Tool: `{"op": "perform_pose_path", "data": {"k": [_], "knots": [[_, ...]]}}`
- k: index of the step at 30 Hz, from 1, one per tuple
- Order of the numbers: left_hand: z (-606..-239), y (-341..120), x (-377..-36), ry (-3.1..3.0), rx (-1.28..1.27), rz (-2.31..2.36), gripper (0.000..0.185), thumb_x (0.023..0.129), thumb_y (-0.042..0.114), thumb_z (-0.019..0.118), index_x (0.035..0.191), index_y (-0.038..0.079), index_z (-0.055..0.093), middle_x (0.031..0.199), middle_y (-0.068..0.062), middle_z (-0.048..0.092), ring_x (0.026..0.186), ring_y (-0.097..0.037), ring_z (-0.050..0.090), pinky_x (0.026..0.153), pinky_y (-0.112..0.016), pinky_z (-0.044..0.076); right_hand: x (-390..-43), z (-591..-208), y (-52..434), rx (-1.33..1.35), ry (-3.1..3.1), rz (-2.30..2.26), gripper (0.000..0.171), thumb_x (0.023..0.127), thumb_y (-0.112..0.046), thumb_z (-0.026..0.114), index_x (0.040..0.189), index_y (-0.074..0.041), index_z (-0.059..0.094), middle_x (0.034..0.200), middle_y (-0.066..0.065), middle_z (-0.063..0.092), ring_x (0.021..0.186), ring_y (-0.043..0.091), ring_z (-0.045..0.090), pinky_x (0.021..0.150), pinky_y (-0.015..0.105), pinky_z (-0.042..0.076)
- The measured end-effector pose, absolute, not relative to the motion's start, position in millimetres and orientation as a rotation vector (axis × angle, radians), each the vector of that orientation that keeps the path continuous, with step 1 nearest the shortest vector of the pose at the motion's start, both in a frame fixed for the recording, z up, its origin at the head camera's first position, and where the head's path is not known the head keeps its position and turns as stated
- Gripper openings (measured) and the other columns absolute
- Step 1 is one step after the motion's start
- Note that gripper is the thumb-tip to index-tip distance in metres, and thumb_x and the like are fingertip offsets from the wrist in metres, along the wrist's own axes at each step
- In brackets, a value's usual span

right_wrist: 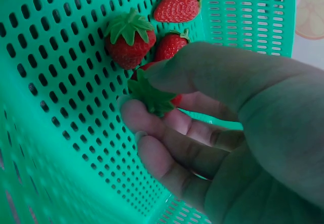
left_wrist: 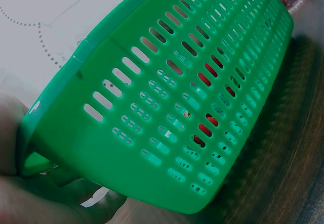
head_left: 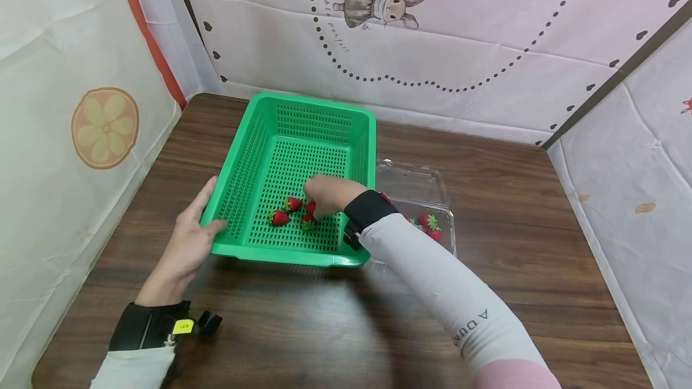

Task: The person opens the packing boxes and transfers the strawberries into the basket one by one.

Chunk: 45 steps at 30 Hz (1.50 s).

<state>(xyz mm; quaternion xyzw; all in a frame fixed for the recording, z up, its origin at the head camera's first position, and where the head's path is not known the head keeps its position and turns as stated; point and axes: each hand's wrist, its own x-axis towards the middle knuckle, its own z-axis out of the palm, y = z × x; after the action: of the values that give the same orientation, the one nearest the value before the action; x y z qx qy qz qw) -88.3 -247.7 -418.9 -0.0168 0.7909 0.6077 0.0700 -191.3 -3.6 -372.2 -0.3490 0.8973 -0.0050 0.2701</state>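
A green perforated plastic basket (head_left: pixel 319 102) stands on the table. My left hand (head_left: pixel 186 239) grips its left rim, thumb over the edge and fingers outside; the left wrist view shows the basket's slotted wall (left_wrist: pixel 106 163) close up. Inside the basket, my right hand (head_left: pixel 331 192) pinches a strawberry by its leafy top (right_wrist: pixel 151 96), low over the slotted floor. Close beside it lie three more: a strawberry with its leaves up (right_wrist: pixel 129 47), a strawberry on its side (right_wrist: pixel 177 5) and a partly covered strawberry (right_wrist: pixel 171 45).
To the basket's right sits a clear plastic box, its lid (head_left: pixel 413 183) folded back, with several strawberries (head_left: pixel 430 222) in it, partly hidden by my right forearm. Wall cloths border the brown wooden table (head_left: pixel 513 197) at the back and sides.
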Motion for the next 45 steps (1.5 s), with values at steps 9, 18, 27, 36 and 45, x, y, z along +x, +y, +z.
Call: {"op": "perform_pose_path", "data": {"k": [9,18,27,36,45], "knots": [[-418,-247,-88,2.388,-0.044,1.835,0.081,0.097,-0.002,0.038,0.151,0.044,0.001,0.165,-0.002,0.003,0.147,-0.035,0.016,0.108,-0.063,0.027,-190,-377,-7,-0.878,2.401,0.039,0.024,0.094,-0.013,0.059,0.077,-0.015,0.042,0.075,-0.001,0.036,0.066,0.012,0.033,0.062,0.027,0.029],[-418,-247,-88,2.401,-0.036,1.830,0.081,0.096,-0.003,0.038,0.152,0.044,0.000,0.165,-0.002,0.003,0.147,-0.036,0.016,0.108,-0.064,0.026,-190,-374,-4,-0.940,2.406,-0.033,0.026,0.097,-0.021,0.056,0.076,-0.015,0.041,0.073,-0.002,0.028,0.063,0.012,0.027,0.063,0.026,0.026],[-418,-245,-88,2.375,-0.039,1.856,0.081,0.096,-0.003,0.036,0.152,0.043,0.000,0.165,-0.004,0.004,0.146,-0.037,0.019,0.107,-0.063,0.028,-188,-356,9,-0.937,2.429,-0.146,0.032,0.100,-0.022,0.051,0.128,-0.009,0.059,0.121,0.006,0.060,0.097,0.015,0.055,0.084,0.029,0.044],[-417,-244,-88,2.388,-0.041,1.835,0.080,0.097,-0.002,0.036,0.152,0.043,-0.001,0.165,-0.002,0.001,0.147,-0.036,0.017,0.107,-0.063,0.028,-180,-334,37,-1.050,2.492,-0.351,0.030,0.099,-0.017,0.051,0.126,-0.008,0.061,0.119,0.008,0.066,0.108,0.018,0.061,0.094,0.031,0.048],[-416,-243,-88,2.401,-0.077,1.802,0.078,0.098,0.001,0.037,0.151,0.045,0.000,0.165,0.001,0.002,0.147,-0.034,0.018,0.108,-0.060,0.029,-169,-319,76,-1.001,2.549,-0.565,0.027,0.098,-0.018,0.054,0.122,-0.011,0.064,0.120,0.002,0.065,0.099,0.013,0.060,0.087,0.029,0.050]]}}
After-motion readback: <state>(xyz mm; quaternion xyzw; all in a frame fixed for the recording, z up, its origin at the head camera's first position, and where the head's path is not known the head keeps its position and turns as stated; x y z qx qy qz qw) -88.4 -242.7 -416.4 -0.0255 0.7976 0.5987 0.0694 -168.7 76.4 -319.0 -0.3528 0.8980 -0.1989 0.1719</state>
